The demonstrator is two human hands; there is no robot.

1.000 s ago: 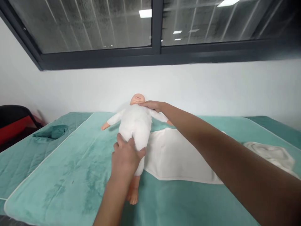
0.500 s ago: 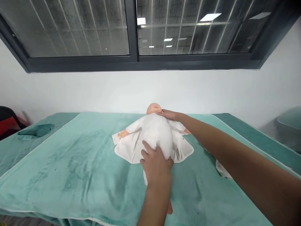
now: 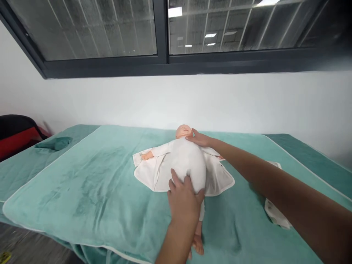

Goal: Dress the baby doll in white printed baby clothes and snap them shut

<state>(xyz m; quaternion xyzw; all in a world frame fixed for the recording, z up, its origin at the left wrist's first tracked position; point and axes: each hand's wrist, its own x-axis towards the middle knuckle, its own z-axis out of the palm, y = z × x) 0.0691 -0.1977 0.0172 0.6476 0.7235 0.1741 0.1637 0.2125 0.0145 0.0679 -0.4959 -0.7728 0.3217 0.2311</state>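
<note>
A baby doll [image 3: 189, 157] in a white suit lies on its back, head toward the wall and bare feet toward me. Under it a white cloth garment [image 3: 220, 178] is spread out, showing on both sides of its body. My left hand [image 3: 183, 200] grips the doll's lower body and upper legs, fingers spread over the front. My right hand [image 3: 199, 138] is at the doll's neck and shoulder, its thumb side up beside the head; some of its fingers are hidden. The doll's arms stretch out sideways over the garment.
A teal padded cover [image 3: 82, 190] spreads over the bed. Another white cloth [image 3: 276, 214] lies to the right, partly behind my right forearm. At the far left stands a red and black item [image 3: 19, 135]. A white wall [image 3: 123, 102] and dark-framed window rise behind.
The doll has moved right with both hands, from beside the white garment to lying on top of it. Over the last half second the hands keep their hold, and the camera view has shifted.
</note>
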